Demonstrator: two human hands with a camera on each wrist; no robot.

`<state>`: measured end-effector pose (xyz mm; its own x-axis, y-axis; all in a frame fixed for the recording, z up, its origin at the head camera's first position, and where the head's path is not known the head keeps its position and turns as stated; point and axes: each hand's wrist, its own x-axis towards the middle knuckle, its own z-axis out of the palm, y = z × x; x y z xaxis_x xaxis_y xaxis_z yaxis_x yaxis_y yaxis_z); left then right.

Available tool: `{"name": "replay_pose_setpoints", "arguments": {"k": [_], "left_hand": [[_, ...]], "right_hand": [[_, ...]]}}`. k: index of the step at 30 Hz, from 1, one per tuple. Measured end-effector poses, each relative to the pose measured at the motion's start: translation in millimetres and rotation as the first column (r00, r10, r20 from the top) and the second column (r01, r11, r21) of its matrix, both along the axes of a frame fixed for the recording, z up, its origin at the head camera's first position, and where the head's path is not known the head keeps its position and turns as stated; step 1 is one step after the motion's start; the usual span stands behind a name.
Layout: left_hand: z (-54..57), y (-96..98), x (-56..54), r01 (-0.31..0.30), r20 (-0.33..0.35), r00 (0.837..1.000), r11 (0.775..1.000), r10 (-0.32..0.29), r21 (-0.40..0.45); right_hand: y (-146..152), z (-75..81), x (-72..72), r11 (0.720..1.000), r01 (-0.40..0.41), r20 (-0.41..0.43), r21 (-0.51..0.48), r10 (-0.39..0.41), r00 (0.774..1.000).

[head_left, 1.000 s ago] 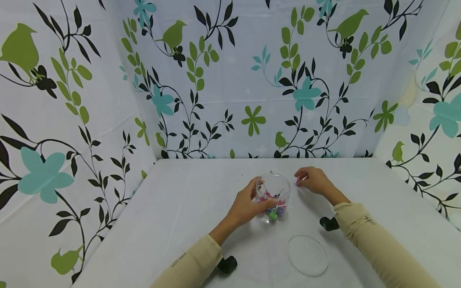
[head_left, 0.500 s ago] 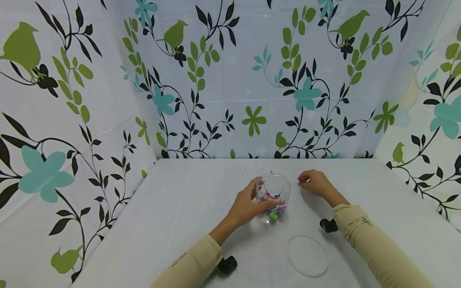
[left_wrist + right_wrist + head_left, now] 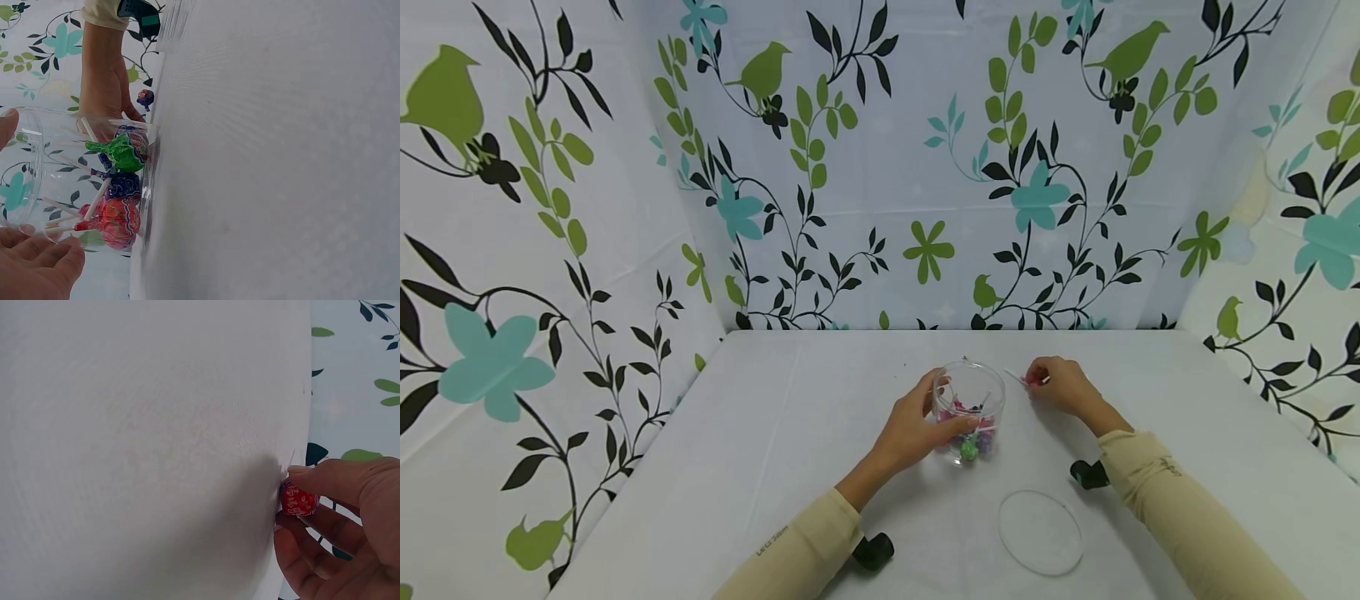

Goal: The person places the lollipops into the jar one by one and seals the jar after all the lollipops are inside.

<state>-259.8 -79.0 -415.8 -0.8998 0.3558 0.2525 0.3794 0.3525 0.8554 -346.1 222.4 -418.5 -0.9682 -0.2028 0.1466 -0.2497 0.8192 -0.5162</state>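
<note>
My left hand (image 3: 913,429) grips a clear round jar (image 3: 998,392), thumb on the near side, fingers round the far side. Inside, in the left wrist view, are several wrapped lollipops with white sticks, among them a green one (image 3: 128,152) and a red one (image 3: 120,224). To the jar's right, my right hand (image 3: 1063,385) pinches a red-wrapped lollipop (image 3: 299,499) between thumb and fingers, close to the table surface. Its white stick (image 3: 1017,377) points toward the jar. Another small wrapped lollipop (image 3: 145,98) shows near the table below the right wrist.
A clear round lid (image 3: 1041,533) lies flat on the white table (image 3: 760,517), in front of the jar and to its right. Dark wrist cameras (image 3: 872,552) hang under both sleeves. Patterned cloth (image 3: 865,167) stands behind and at both sides.
The right hand has moved slightly right and turned the lollipop, so its stick now sticks out toward the jar. The left hand and jar have stayed in place.
</note>
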Motion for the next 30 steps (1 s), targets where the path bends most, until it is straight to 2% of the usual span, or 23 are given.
{"name": "replay_pose_setpoints", "arguments": {"k": [6,12,18,30], "left_hand": [[0.9,0.4,0.6,-0.001,-0.006,1.000,1.000,0.001,-0.007],[1.2,0.1,0.3,0.002,0.002,1.000,1.000,-0.002,-0.004],[0.9,0.2,-0.5,0.005,0.010,1.000,1.000,-0.005,0.006],[1.0,0.7,0.1,0.004,0.019,1.000,1.000,-0.004,0.006]], "right_hand": [[6,2.0,4.6,0.999,-0.013,-0.004,-0.031,0.013,1.000],[6,15.9,11.4,0.998,-0.044,-0.053,-0.055,0.041,0.998],[2,29.0,18.0,0.995,-0.060,-0.057,-0.082,0.055,0.997],[-9,54.5,39.8,0.991,-0.069,-0.093,-0.111,0.059,0.994]]}}
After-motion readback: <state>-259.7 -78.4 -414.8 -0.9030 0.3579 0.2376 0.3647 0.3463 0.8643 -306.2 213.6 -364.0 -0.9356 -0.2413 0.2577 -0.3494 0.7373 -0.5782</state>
